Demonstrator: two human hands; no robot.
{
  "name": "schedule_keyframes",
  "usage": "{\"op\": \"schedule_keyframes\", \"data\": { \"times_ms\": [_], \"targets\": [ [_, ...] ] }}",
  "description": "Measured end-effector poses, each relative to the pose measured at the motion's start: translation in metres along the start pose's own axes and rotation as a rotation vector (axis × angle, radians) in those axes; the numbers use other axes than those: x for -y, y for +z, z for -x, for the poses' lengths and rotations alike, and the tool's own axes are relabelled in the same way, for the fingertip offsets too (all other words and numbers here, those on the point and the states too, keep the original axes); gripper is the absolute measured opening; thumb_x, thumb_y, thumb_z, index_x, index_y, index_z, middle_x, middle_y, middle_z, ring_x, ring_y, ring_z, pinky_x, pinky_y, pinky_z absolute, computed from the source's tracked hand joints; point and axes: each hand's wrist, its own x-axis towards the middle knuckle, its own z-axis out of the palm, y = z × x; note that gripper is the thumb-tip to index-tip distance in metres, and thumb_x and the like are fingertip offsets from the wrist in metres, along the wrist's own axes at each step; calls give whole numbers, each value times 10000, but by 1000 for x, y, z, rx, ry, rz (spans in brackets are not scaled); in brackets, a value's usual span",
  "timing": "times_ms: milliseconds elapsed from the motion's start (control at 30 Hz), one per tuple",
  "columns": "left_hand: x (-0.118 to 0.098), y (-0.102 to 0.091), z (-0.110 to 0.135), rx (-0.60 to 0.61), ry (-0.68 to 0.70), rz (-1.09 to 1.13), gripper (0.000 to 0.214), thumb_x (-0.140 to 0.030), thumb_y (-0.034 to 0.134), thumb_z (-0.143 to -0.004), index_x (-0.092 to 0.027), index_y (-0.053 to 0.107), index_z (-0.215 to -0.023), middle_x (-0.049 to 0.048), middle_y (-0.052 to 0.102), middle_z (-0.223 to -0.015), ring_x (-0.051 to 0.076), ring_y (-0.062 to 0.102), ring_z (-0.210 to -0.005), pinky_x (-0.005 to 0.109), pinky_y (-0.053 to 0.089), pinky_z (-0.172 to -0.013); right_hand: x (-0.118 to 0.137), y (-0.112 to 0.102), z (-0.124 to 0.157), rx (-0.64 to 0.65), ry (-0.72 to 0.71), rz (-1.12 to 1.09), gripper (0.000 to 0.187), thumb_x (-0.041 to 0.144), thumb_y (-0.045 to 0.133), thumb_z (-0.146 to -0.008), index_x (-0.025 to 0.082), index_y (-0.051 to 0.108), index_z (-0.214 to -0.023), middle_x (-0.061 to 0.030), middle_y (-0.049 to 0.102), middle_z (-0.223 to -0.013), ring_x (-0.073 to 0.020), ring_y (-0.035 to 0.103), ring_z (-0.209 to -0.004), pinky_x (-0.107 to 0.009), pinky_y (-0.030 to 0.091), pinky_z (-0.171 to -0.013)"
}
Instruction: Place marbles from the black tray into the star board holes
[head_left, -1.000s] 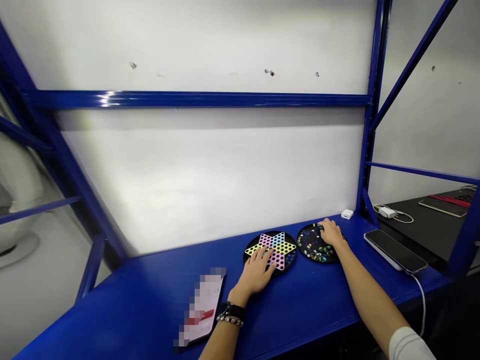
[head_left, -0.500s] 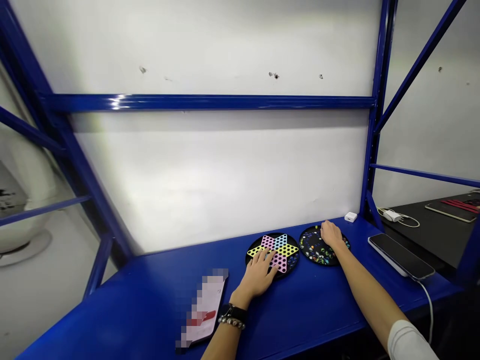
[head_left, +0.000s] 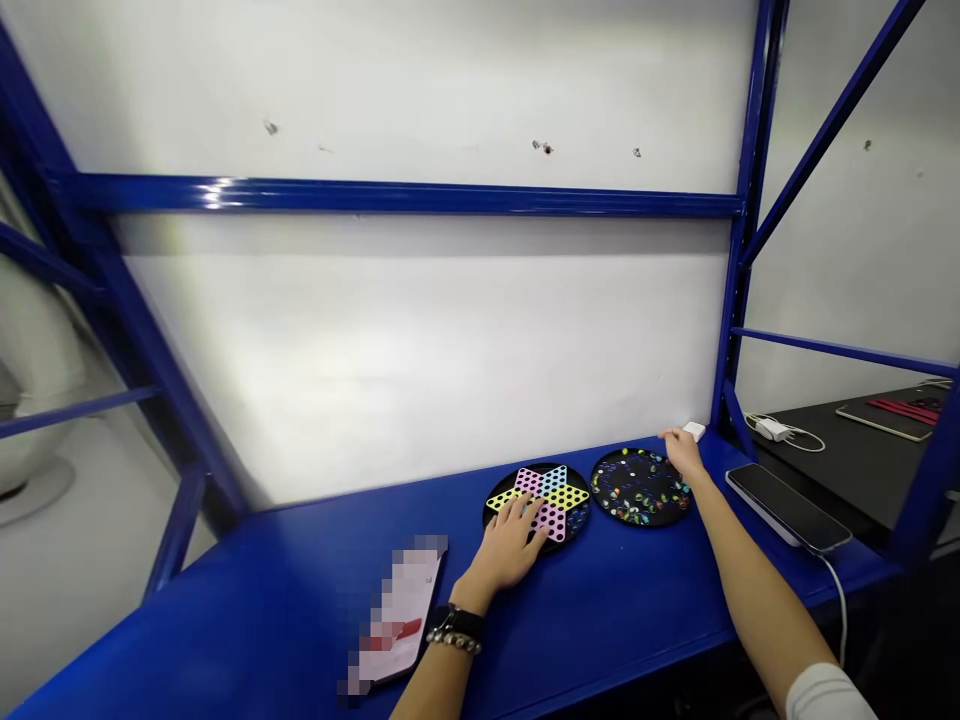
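A round black board with a colourful star of holes (head_left: 553, 490) lies on the blue shelf (head_left: 300, 580). My left hand (head_left: 506, 545) rests flat on the board's near left edge, fingers spread. To its right sits a round black tray of small coloured marbles (head_left: 634, 487). My right hand (head_left: 684, 452) is at the tray's far right rim, beside a small white box (head_left: 694, 431); its fingers are curled, and I cannot see whether they hold anything.
A phone on a cable (head_left: 787, 506) lies right of the tray. A white card with a red mark (head_left: 397, 620) lies left of my left arm. Blue rack posts (head_left: 739, 290) frame the shelf; a dark table with a charger (head_left: 776, 430) stands beyond.
My right hand has moved from over the marble tray to its far right rim, near the white box. My left hand stays on the star board.
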Motion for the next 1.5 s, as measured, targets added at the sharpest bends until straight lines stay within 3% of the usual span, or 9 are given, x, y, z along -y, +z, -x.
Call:
{"op": "schedule_keyframes", "data": {
  "times_ms": [133,233,367,567,767,1200,1367,1500],
  "targets": [
    [-2,-3,1,16,-11,7,559,-448,399,-997,-245,467,-1513,88,418,-1606,331,330,-1499,540,331,-1200,0,11,12,98,11,280,261,276,556,-911,184,663,-1131,-148,695,-1159,-295,652,-1097,-376,484,-895],
    [-5,-6,3,32,-14,16,560,-444,393,-999,-237,465,-1514,94,404,-1614,336,320,-1502,546,320,-1204,4,16,15,159,-12,440,319,306,513,-968,180,601,-1248,-162,659,-1244,-303,644,-1123,-391,466,-918],
    [-6,-6,4,29,-17,23,564,-447,393,-995,-233,467,-1511,90,400,-1617,328,324,-1501,545,319,-1206,12,18,9,230,-33,615,378,340,442,-1016,127,563,-1305,-226,648,-1242,-333,655,-1121,-425,465,-911],
    [-4,-1,3,4,-18,27,564,-466,414,-988,-258,463,-1510,81,415,-1609,329,332,-1496,547,331,-1199,17,21,0,306,-94,801,430,203,479,-981,89,497,-1396,-280,650,-1236,-338,672,-1124,-421,474,-900],
    [-6,-3,4,21,-25,46,565,-465,400,-996,-261,446,-1521,88,409,-1609,331,318,-1500,563,318,-1200,19,26,2,327,-147,890,396,98,521,-912,65,534,-1306,-259,678,-1181,-333,684,-1115,-401,480,-890],
    [-6,-2,4,3,-19,36,547,-448,422,-1000,-250,462,-1508,81,416,-1606,333,325,-1497,545,323,-1206,17,24,10,302,-167,750,400,88,521,-908,67,509,-1307,-280,634,-1234,-354,653,-1149,-414,456,-926],
    [-5,-2,4,9,-13,38,549,-458,422,-1004,-252,456,-1511,89,406,-1612,337,324,-1497,558,321,-1203,18,25,12,267,-107,507,361,104,497,-912,83,498,-1272,-282,620,-1222,-364,634,-1136,-458,423,-949],
    [-6,-3,4,20,-26,43,552,-464,421,-1003,-261,451,-1515,79,400,-1616,331,314,-1503,555,316,-1208,20,16,9,247,-45,209,157,264,421,-978,172,515,-1063,-162,646,-1000,-279,646,-939,-393,471,-813]
  ]
}}
